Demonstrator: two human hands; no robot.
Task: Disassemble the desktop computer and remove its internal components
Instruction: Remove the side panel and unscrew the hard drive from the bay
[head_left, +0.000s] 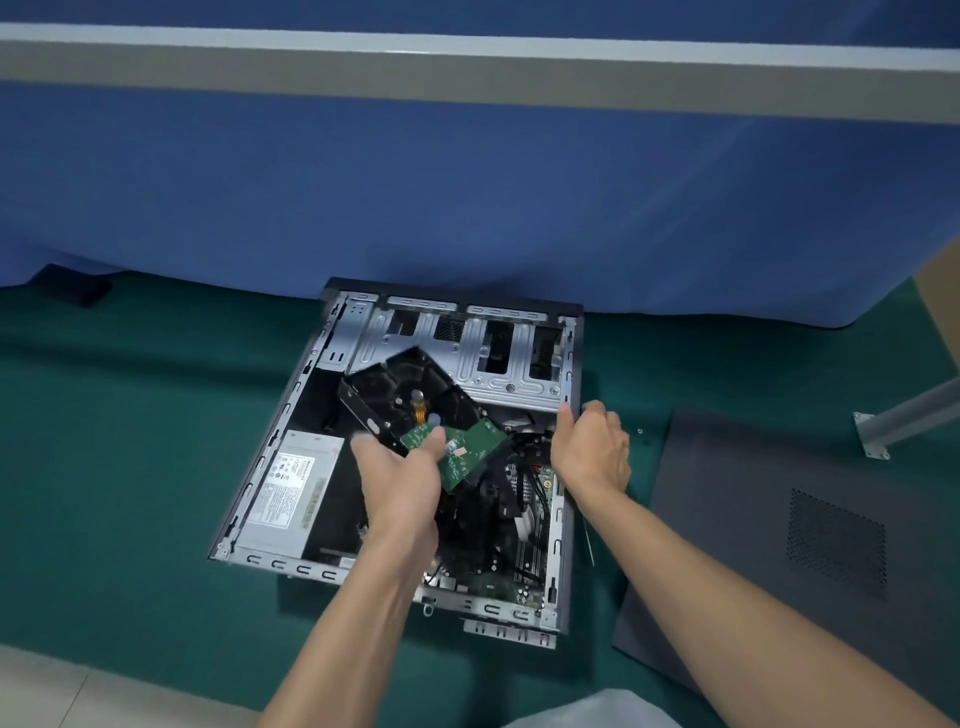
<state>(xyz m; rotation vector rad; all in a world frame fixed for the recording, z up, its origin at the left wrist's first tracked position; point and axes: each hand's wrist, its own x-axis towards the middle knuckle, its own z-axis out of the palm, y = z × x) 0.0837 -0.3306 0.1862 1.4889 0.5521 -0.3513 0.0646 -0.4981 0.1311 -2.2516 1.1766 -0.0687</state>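
Your left hand (402, 480) gripped hard drive (410, 395), blurred, fingers hidden beneath; drive tilted over open case (498, 387). Your right hand (592, 449) clutched case wall. Circuit board (530, 525) under grip mostly covered. Power supply (293, 488) left of grip, side panel (779, 519) right.

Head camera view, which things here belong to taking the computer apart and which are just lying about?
Part of the job: computer case, gripped at its right edge by the right hand; hard drive, held by the left hand; power supply; side panel lying on the mat.
Just lying about: metal desk leg; black object by the blue partition.
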